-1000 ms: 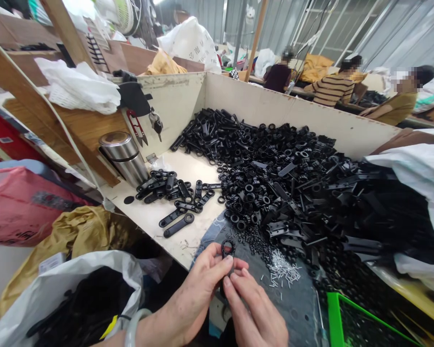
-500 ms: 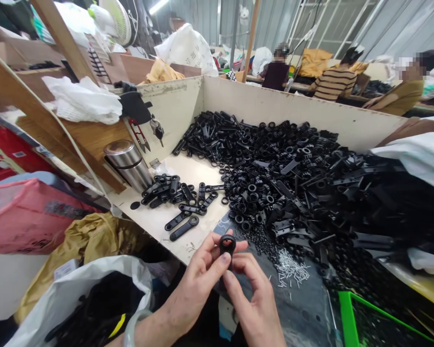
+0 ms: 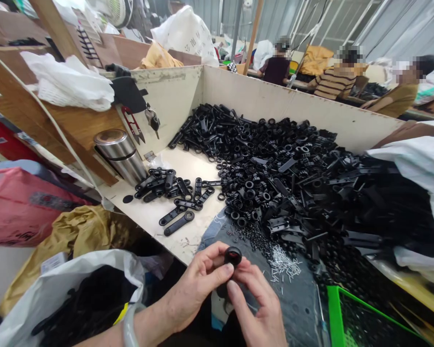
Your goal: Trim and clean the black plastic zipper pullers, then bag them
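A black plastic lever with a ring-shaped end is held upright between my two hands, low in the middle of the head view. My left hand pinches it just below the ring, thumb in front and fingers behind. Lower down, my right hand closes thumb and fingers on the same piece; its lower part is mostly covered. Similar black levers lie on the pale board beyond my left hand. Past my right hand is a small pile of silvery pins on a dark sheet.
A large heap of black plastic parts fills the walled bench. A steel flask, hanging snips and keys are at the left. A white sack stands lower left, a green-rimmed basket lower right. Several people sit behind.
Both hands, still gripping the lever, sit slightly lower in the view. The lever's ring has turned, so its opening shows less. The camera view has shifted a little.
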A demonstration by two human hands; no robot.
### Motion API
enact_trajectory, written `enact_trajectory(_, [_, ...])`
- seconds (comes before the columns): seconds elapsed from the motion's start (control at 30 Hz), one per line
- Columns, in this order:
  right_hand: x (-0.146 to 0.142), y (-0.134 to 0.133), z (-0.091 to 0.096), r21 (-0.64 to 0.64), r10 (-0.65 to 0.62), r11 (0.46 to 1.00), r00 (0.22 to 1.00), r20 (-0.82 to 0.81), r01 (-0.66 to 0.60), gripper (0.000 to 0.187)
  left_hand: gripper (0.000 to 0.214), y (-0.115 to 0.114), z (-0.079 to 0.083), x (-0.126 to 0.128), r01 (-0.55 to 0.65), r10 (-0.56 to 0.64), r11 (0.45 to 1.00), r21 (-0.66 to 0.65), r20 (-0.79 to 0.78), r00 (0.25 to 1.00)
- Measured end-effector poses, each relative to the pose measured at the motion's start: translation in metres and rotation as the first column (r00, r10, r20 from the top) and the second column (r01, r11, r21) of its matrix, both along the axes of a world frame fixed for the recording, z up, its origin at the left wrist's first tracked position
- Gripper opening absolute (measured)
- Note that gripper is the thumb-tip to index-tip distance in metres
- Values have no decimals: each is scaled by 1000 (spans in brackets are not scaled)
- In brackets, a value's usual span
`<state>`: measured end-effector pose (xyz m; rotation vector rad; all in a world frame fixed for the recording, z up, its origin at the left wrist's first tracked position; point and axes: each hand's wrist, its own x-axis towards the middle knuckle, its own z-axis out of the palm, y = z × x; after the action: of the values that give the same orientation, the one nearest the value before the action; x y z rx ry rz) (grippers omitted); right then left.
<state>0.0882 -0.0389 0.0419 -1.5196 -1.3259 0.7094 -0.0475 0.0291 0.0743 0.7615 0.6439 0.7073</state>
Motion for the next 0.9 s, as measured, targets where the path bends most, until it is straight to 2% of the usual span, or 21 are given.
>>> enact_trajectory(0.1, [10,-3,4,83,-6,996,978,210,-12,9,22,-2,5,7,-11,12,1000,21,-51,999])
enact_trajectory(0.17, [18,-6,6,117,-136,987,959,250,110,16,25,-1,9,11,-25,27,999,20,-73,997])
enact_trajectory(0.23, [26,-8,9,114,-292,955,931,217,273,29,25,1,13,13,-42,42,999,5,-93,995])
enact_trajectory(0.27, [31,-7,11,88,-325,946,926,190,313,35,24,2,14,13,-41,41,999,-2,-102,994])
enact_trajectory(0.3, [34,-5,13,45,-305,952,940,154,302,39,24,3,14,13,-23,22,1000,-6,-106,994])
enact_trajectory(0.33, [37,-3,15,-11,-237,971,967,95,239,42,27,3,13,13,16,-16,1000,-5,-104,994])
enact_trajectory(0.4, [37,3,17,-144,-72,988,989,-129,53,43,44,3,11,13,107,-107,994,0,-95,990])
enact_trajectory(0.43, [35,5,17,-201,-28,979,960,-277,-29,42,57,3,8,13,143,-143,990,-2,-89,986])
enact_trajectory(0.5, [30,9,15,-254,-14,957,850,-527,-141,41,79,2,3,13,187,-187,982,-3,-67,980])
enact_trajectory(0.57, [26,11,10,-242,-8,950,759,-651,-197,40,86,4,-3,11,232,-232,973,16,-30,972])
enact_trajectory(0.63, [24,10,6,-195,27,959,752,-659,-205,34,86,6,-8,7,285,-285,957,50,-17,958])
enact_trajectory(0.7, [25,7,2,-160,52,970,796,-603,-185,29,86,7,-10,4,314,-310,946,81,-55,949])
enact_trajectory(0.9, [21,0,-10,-135,-1,987,848,-531,-83,24,83,6,0,-2,360,-346,930,75,-147,927])
